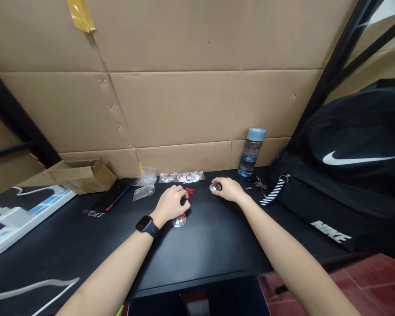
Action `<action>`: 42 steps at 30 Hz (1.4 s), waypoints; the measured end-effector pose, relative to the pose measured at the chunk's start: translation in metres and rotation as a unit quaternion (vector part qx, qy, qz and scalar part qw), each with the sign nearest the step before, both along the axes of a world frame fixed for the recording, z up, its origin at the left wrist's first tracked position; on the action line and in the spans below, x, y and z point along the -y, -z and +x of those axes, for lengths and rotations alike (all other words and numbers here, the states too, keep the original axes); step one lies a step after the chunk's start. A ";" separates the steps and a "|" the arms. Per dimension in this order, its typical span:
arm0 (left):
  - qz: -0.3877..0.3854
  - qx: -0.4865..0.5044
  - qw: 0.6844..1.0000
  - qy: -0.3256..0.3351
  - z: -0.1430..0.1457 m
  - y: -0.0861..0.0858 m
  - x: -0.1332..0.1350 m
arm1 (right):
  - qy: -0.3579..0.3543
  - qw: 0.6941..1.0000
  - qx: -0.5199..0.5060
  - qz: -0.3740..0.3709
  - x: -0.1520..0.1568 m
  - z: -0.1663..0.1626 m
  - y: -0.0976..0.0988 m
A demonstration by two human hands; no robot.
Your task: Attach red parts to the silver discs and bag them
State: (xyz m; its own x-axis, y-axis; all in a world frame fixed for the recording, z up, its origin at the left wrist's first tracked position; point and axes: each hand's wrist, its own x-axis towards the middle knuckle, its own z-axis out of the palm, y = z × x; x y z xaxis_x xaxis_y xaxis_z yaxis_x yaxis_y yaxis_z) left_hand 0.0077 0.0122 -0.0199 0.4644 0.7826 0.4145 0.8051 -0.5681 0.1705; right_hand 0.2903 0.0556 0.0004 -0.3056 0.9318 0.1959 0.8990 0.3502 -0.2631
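Observation:
My left hand, with a dark watch at the wrist, hovers low over the table with its fingers curled and their tips close together. Whatever is between them is hidden. Just below it lies a clear shiny disc with red cord on it. A small tangle of red cord rests beyond the fingertips. My right hand is closed round the edge of a small shiny silver disc, partly covered by the fingers. Behind the hands, several similar discs in clear packets lie in a row against the cardboard.
Clear plastic bags, a dark phone-like slab and an open cardboard box lie leftward. A white power strip sits at far left. A water bottle, keys and a black backpack stand rightward.

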 end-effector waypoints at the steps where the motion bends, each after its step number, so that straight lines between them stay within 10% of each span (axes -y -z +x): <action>1: -0.008 0.003 1.000 0.011 0.000 0.000 0.001 | -0.002 1.000 -0.004 0.002 0.001 0.000 0.000; 12: -0.080 0.015 0.988 0.129 -0.020 -0.008 -0.002 | -0.118 0.973 -0.190 0.059 0.000 -0.010 0.003; 22: -0.089 -0.004 0.995 0.047 -0.010 0.000 -0.001 | -0.191 0.935 -0.298 0.031 0.029 -0.044 -0.001; 42: -0.024 0.286 0.958 0.015 0.001 -0.028 0.020 | -0.232 0.835 -0.495 -0.060 0.057 -0.071 -0.006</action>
